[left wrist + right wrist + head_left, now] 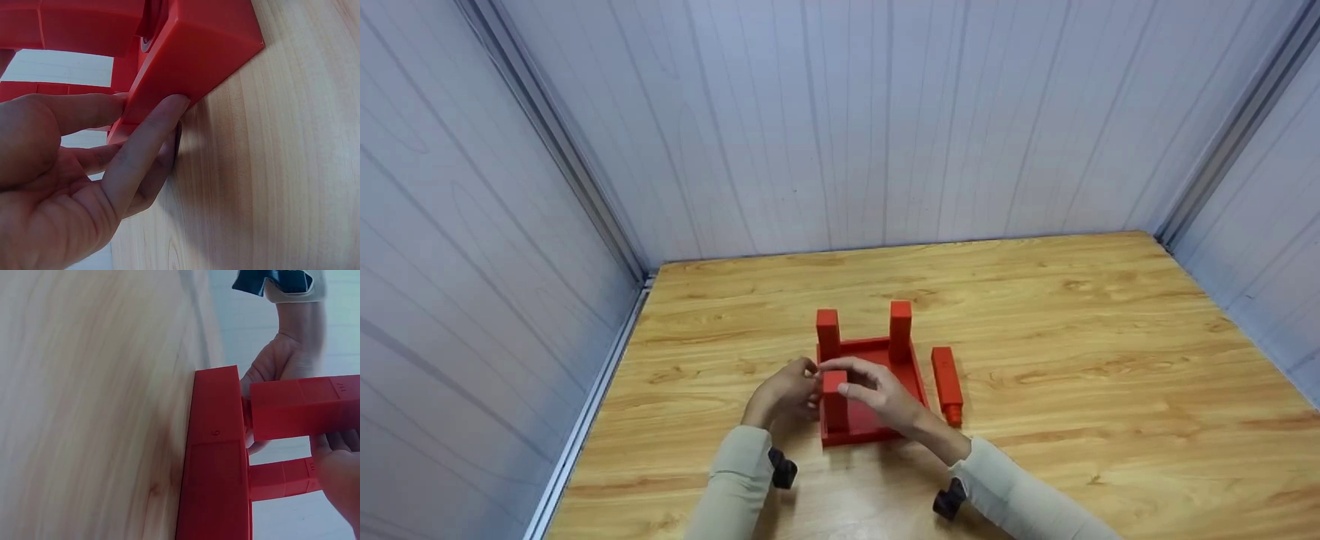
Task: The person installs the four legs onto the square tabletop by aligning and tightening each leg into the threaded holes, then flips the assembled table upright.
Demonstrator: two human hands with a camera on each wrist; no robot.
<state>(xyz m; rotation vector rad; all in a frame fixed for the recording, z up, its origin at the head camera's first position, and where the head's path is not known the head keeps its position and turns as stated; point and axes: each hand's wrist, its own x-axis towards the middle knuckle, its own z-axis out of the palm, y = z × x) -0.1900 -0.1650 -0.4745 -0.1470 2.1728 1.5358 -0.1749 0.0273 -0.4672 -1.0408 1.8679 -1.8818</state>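
A shallow red square frame (877,435) with raised walls lies on the table, two red legs upright at its far left corner (828,335) and far right corner (900,334). My right hand (889,396) grips a third red leg (835,409) over the near left corner. The right wrist view shows a narrow gap between this leg (304,410) and the frame wall (216,461). On the frame's left side, my left hand (786,391) pinches the wall, one fingertip flat on its outer face in the left wrist view.
A fourth red leg (947,379), with a threaded peg at its near end, lies on the wooden table (1072,360) just right of the frame. Pale panelled walls (847,127) enclose the table at the back and both sides.
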